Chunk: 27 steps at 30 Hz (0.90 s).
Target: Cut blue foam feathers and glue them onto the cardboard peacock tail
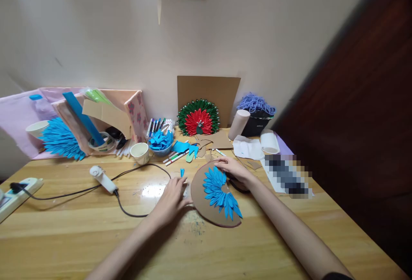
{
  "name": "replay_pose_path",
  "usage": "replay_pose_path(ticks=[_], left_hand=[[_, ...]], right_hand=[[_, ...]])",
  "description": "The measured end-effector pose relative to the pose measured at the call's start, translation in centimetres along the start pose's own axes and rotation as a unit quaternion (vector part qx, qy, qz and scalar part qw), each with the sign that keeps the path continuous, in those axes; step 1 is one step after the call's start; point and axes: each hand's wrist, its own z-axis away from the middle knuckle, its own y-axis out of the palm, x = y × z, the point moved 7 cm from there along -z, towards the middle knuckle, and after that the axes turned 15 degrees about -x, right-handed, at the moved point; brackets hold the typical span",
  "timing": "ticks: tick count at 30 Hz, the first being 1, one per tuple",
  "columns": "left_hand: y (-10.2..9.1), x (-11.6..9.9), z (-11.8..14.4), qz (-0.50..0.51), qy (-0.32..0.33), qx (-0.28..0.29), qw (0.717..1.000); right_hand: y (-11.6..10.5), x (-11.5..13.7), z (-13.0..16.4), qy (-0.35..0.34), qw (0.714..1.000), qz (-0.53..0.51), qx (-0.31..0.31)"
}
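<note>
cardboard half-disc point(198, 195), between left hand point(172, 195) and right hand point(236, 170); blue petals point(212, 188) line inner curve, outer band is bare: seemingly part-done. right: half-curled, fingers over upper edge, grip uncertain. left: loosely curled; whether it pinches one loose petal point(182, 173) at its fingertips, cannot tell.

Between the forearms point(280, 220), the front of the tabletop point(209, 256) lies open, with room to pass below the curved cardboard point(200, 198). Leftward of the left hand point(173, 196), a looping black cord point(133, 216) and a white corded tool point(104, 180) block a low sweep. Farther back, a paper cup point(140, 153) and a bowl point(162, 152) crowd the way; beyond the right hand point(234, 170), a tall cylinder point(238, 124) and a black box point(256, 126) stand as barriers.
</note>
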Motion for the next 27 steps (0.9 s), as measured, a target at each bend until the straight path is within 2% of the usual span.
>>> replay_pose_path(ticks=[2,3,6,8,10,13,16,19,23,25,27], left_hand=[[-0.2,0.7,-0.8,-0.025,-0.017,-0.025,0.999],[-0.3,1.2,-1.3,-0.049,-0.035,-0.037,0.997],[-0.5,3.0,-3.1,-0.151,-0.103,-0.072,0.98],[-0.1,3.6,-4.2,-0.207,-0.13,-0.071,0.967],[0.4,3.9,-5.0,-0.24,-0.138,-0.058,0.959],[0.9,3.9,-5.5,-0.251,-0.138,-0.055,0.957],[0.7,4.0,-5.4,-0.214,-0.148,-0.066,0.963],[0.6,3.5,-5.6,-0.124,-0.159,-0.079,0.976],[1.6,1.9,-7.0,0.05,-0.148,-0.09,0.984],[2.9,1.1,-7.9,0.122,-0.158,-0.086,0.976],[4.6,0.5,-8.5,0.172,-0.174,-0.08,0.966]], right_hand=[[-1.3,0.0,-0.7,0.044,0.999,-0.025,0.016],[-2.3,-0.1,-1.2,0.065,0.997,-0.052,0.001],[-6.4,-0.4,-2.5,0.09,0.979,-0.149,-0.105],[-8.3,-0.9,-3.0,0.082,0.967,-0.186,-0.155],[-9.3,-1.5,-3.3,0.073,0.958,-0.205,-0.185],[-8.7,-2.8,-3.6,0.065,0.952,-0.216,-0.208],[-7.0,-3.8,-4.0,0.055,0.955,-0.203,-0.21],[-5.9,-4.2,-4.4,0.041,0.962,-0.167,-0.213],[-6.8,-3.3,-3.2,0.003,0.958,-0.097,-0.271],[-7.4,-2.2,-1.4,-0.046,0.947,-0.05,-0.313],[-7.0,-0.4,0.8,-0.134,0.938,0.046,-0.317]])
